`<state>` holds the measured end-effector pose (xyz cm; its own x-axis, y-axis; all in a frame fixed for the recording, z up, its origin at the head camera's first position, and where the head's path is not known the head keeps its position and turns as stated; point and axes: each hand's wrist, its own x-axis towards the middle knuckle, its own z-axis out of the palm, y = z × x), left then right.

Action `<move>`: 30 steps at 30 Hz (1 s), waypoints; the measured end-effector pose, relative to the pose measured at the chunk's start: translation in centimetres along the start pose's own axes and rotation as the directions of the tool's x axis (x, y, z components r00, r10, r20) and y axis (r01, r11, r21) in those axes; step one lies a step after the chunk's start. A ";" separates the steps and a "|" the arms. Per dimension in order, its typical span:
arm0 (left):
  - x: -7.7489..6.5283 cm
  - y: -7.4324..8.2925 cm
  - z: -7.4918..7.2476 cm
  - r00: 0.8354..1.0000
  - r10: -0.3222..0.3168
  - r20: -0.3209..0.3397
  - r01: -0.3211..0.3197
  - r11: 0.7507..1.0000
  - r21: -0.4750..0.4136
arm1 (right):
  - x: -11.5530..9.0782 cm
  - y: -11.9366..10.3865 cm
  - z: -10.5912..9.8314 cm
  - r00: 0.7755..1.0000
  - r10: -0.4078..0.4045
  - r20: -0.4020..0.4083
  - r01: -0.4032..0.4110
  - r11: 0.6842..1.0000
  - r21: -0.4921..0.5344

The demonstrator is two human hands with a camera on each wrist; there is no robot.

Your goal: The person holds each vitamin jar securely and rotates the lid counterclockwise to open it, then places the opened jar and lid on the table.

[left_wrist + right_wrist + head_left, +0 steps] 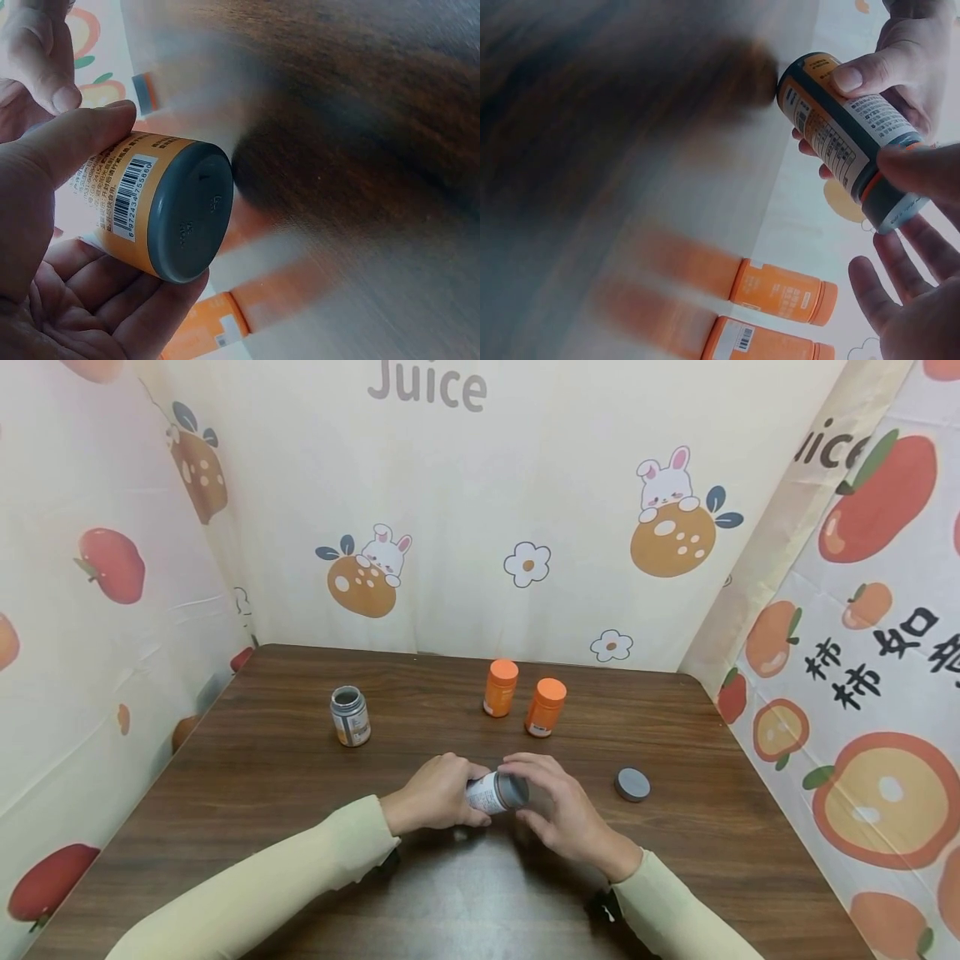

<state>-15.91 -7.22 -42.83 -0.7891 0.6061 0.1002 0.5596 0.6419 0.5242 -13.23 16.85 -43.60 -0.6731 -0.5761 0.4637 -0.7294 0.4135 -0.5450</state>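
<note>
Fruit-printed curtains point(465, 485) fill the upper frame and both sides, behind a dark wood-grain table point(255, 743). Left of centre, an uncapped grey jar point(351, 720) stands upright. Near the middle, the left hand point(437, 793) grips a labelled jar point(483, 795) round its body, thumb on one side, fingers on the other. That jar lies tipped over, its long axis running roughly across the frame: base toward the left hand, dark cap point(513, 791) toward the right. The right hand point(558, 810) is nearer the cap, thumb and loosely spread fingers about it; I cannot tell how firmly they touch. Beyond the hands, two orange bottles point(501, 689) stand upright side by side, and farther right a loose grey lid point(633, 784) lies flat.
</note>
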 end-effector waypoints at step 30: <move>0.1 0.3 0.0 1.000 -0.020 0.004 0.020 1.000 -0.005 | 0.0 -0.6 0.9 0.932 0.321 -0.168 -0.321 0.947 0.026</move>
<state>-15.81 -7.01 -42.69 -0.7991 0.5950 0.0862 0.5424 0.6517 0.5301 -12.64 16.00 -43.86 -0.8819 -0.2860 0.3747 -0.4712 0.5584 -0.6827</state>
